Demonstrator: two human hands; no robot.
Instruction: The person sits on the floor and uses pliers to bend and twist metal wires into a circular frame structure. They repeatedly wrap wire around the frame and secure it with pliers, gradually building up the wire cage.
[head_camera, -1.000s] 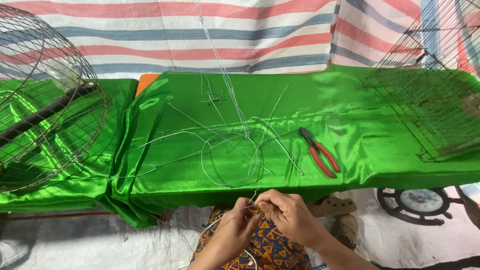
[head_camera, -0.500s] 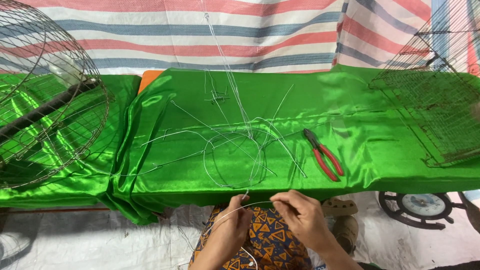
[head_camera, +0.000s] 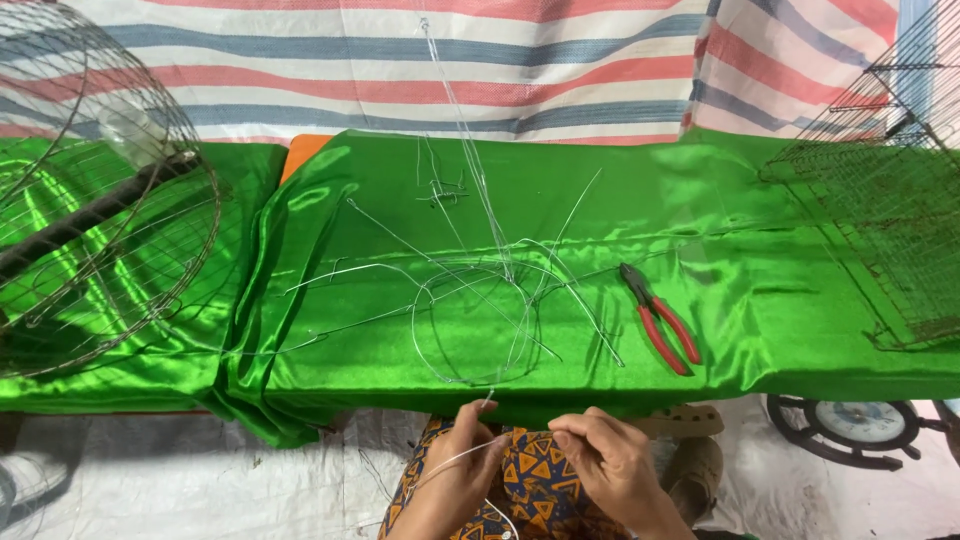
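Observation:
My left hand (head_camera: 458, 472) and my right hand (head_camera: 612, 463) are low in the head view, over my lap in patterned cloth, just below the front edge of the green satin cloth (head_camera: 760, 250). Both hands pinch a thin silver wire (head_camera: 462, 458) that curves between them and down to the left. On the cloth straight ahead lies a tangle of bent wire with a wire ring (head_camera: 478, 322) and long strands rising toward the back. Red-handled pliers (head_camera: 660, 320) lie on the cloth to the right of the ring, beyond my right hand.
A round wire cage frame (head_camera: 95, 215) with a dark bar through it stands at the left. A rusty rectangular wire cage (head_camera: 890, 210) sits at the right. A striped tarp (head_camera: 560, 70) hangs behind. A round dial gauge (head_camera: 860, 425) lies on the floor at right.
My hands have drawn slightly apart and lower, and the wire between them now shows as a longer curve. The view has shifted a little to the left.

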